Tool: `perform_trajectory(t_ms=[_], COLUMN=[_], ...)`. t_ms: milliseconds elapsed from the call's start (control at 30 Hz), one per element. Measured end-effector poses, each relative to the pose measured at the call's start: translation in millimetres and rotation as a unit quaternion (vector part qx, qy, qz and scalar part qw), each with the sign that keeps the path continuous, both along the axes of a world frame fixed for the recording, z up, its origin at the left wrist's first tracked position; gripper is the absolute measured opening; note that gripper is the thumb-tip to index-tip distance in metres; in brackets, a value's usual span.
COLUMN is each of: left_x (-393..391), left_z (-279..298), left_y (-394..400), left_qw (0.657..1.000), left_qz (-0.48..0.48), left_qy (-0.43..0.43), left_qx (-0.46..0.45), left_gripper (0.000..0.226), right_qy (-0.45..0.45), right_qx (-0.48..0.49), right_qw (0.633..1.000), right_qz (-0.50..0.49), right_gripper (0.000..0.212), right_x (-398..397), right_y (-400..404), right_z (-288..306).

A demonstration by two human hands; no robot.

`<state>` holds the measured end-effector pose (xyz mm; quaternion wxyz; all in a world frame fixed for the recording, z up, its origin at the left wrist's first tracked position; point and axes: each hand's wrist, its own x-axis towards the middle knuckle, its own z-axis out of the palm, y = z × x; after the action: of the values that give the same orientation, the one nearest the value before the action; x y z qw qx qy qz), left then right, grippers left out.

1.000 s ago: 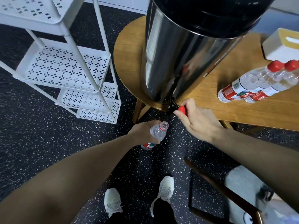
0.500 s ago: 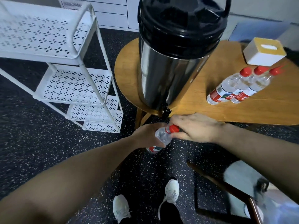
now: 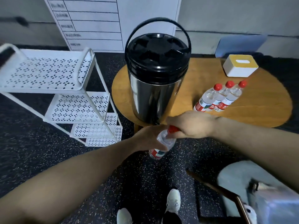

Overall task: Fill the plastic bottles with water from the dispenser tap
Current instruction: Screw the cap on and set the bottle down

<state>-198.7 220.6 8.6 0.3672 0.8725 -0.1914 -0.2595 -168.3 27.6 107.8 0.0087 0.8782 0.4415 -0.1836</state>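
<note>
While the left hand [image 3: 148, 138] grips the plastic bottle [image 3: 161, 145] at centre frame, the right hand [image 3: 191, 125] closes over its red cap [image 3: 173, 129].

Fingers of both hands curl round: left about the clear body, right pinching the cap just above. The bottle's long axis tilts up toward the right hand, below the dispenser [image 3: 156, 81] and its tap [image 3: 156, 122]. Three capped bottles [image 3: 217, 98] lie on the wooden table [image 3: 252, 101], right of centre.

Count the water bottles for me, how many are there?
4. Three bottles lie side by side on the wooden table; one bottle is held in both hands.
</note>
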Motion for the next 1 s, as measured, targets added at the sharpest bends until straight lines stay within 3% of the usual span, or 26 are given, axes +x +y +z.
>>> perform_trajectory(t_ms=[133, 267, 367, 567, 633, 900, 1000], left_x=[3, 8, 8, 0, 2, 28, 31], left_z=[21, 46, 62, 83, 90, 138, 150], left_y=[-12, -18, -25, -48, -52, -59, -66], left_qw=[0.999, 0.999, 0.998, 0.992, 0.992, 0.997, 0.995], left_qz=[0.023, 0.012, -0.001, 0.098, 0.100, 0.022, -0.004], left_qy=[-0.018, 0.011, 0.026, -0.032, -0.033, -0.004, -0.019], left_qx=[-0.024, -0.044, -0.055, -0.069, -0.073, -0.071, -0.093], left_gripper=[0.074, 0.072, 0.069, 0.064, 0.067, 0.065, 0.065], right_qy=[-0.021, -0.022, -0.025, -0.207, -0.228, -0.251, -0.258], right_qx=[-0.020, 0.035, 0.004, -0.042, -0.043, 0.068, 0.106], right_qw=[0.999, 0.999, 1.000, 0.975, 0.969, 0.962, 0.952], right_qz=[-0.038, 0.025, 0.019, -0.072, -0.084, 0.080, 0.124], right_gripper=[0.043, 0.031, 0.035, 0.041, 0.043, 0.059, 0.049], right_x=[1, 6, 5, 1, 0, 32, 44], right_y=[-5, -25, -29, -24, -26, -52, -59], right_z=[19, 36, 53, 81, 86, 113, 122])
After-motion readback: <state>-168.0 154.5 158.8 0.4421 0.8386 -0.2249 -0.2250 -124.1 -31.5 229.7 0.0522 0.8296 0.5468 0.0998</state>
